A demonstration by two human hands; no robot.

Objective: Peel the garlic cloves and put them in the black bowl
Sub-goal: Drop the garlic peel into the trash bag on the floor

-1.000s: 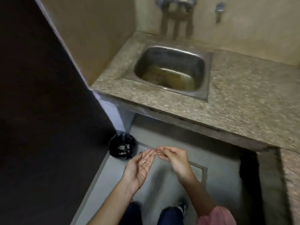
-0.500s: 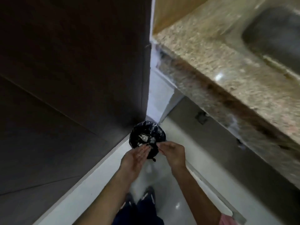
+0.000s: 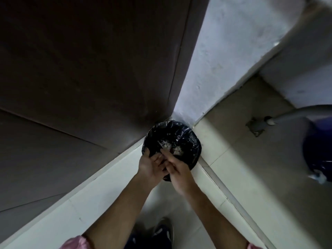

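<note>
Pale floor tiles (image 3: 224,159) met a dark panelled door (image 3: 89,69) and a white plastered wall (image 3: 215,51) in a corner, and the black-lined bin (image 3: 188,139) stood in that corner.

Both hands were held together directly over the near rim of the bin. The left hand (image 3: 150,166) was palm-up with relaxed, straight fingers. The right hand (image 3: 177,165) lay against it with fingers extended across the palm in a brushing position; neither hand gripped an object. One second earlier the hands had been held apart from the bin, below the counter and sink, with small flakes on the left palm. The person had since bent toward the corner and brought the hands over the bin opening. Pale scraps (image 3: 167,145) lay inside the liner. This suggested that garlic skin waste was being discarded, a clean-up step and probably late in the task.

Neither garlic cloves nor the black bowl were in view.

At the right edge of the floor, a grey pipe (image 3: 287,115) ran from the wall, beside a dark blue container (image 3: 319,146). Dark shoes (image 3: 161,230) stood on the tiles at the bottom.
</note>
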